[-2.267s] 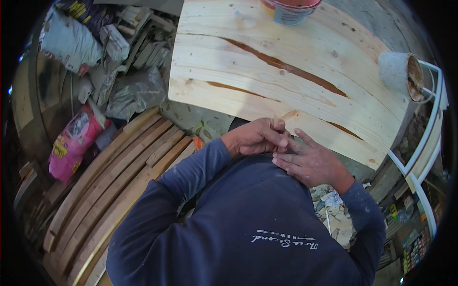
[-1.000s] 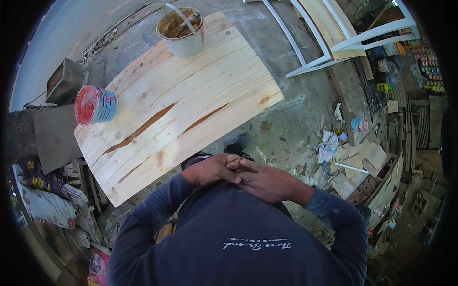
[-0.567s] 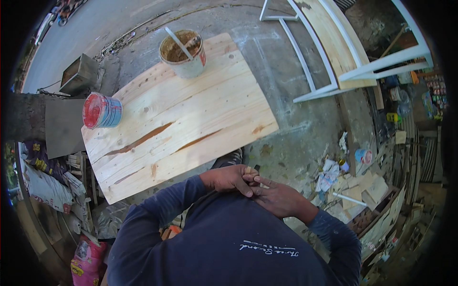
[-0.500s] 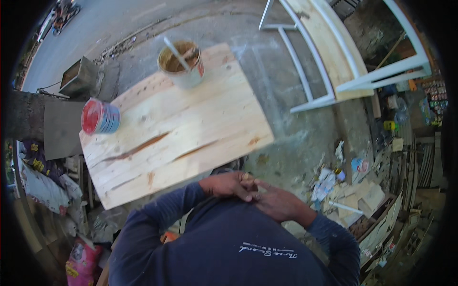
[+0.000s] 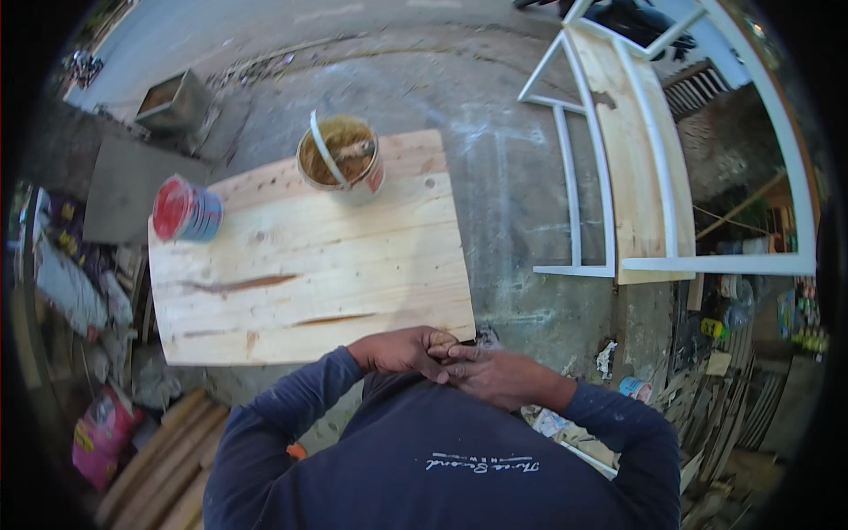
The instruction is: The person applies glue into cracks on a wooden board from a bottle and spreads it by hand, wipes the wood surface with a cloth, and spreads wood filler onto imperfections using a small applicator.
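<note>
Nearby, at the front of a dark shirt [image 5: 442, 455], the left hand [image 5: 397, 352] curls its fingers against the right hand's [image 5: 505, 378] straighter, close-set ones, as if each steadies the other; I cannot tell whether anything sits between them. Just beyond lies a wooden board [image 5: 371, 256], its near right corner beside the hands. A red-lined bucket [image 5: 203, 215] stands at its left edge, a paste bucket [image 5: 365, 184] towards the far edge, probably keeping the middle reachable. Concrete floor [image 5: 517, 221] separates the right edge from a white frame [image 5: 720, 264].
</note>
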The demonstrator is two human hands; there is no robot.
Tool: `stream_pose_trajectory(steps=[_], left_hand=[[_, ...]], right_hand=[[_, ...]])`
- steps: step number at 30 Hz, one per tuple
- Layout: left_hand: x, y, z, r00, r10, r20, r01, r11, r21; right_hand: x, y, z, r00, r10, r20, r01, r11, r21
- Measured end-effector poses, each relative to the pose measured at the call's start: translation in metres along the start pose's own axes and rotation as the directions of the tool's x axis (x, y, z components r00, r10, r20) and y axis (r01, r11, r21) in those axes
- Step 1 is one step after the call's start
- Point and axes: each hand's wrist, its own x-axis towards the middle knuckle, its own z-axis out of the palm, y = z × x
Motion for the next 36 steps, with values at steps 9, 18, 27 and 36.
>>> stream_pose_trajectory(steps=[9,18,27,36], left_hand=[[0.082,-0.001,0.046,0.775,0.343,-0.530,-0.309,0.938,0.155],[0.144,-0.020,0.151,0.483,0.401,-0.778,-0.573,0.817,0.066],[0.201,-0.023,0.168,0.200,0.397,-0.896,-0.799,0.596,0.086],[0.209,-0.055,0.164,0.313,0.393,-0.865,-0.848,0.525,-0.068]], right_hand=[[-0.056,0.102,-0.062,0.917,-0.360,0.172,0.385,0.911,-0.148],[-0.076,0.128,-0.113,0.662,-0.679,0.317,0.629,0.733,0.258],[-0.084,0.143,-0.121,0.512,-0.777,0.367,0.760,0.609,0.228],[-0.063,0.143,-0.109,0.360,-0.775,0.520,0.706,0.590,0.390]])
